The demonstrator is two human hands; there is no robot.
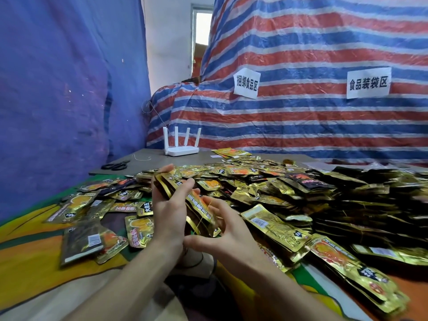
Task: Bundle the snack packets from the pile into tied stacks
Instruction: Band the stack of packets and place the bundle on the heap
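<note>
The left hand's (170, 212) fingers (185, 188) clasp a stack of gold snack packets (185, 200) held on edge. The right hand's (228, 235) fingers (214, 206) pinch a thin yellow string (206, 210) crossing the stack, above the loose pile (266, 181) covering the tabletop (150, 156).

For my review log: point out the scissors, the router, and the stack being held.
scissors (115, 166), head view, on the black handles.
router (183, 150), head view, on its white base.
stack of packets (196, 201), head view, on its gold top face.

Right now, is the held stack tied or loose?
Partly tied: a thin string crosses the stack held in the left hand; no knot visible.
</note>
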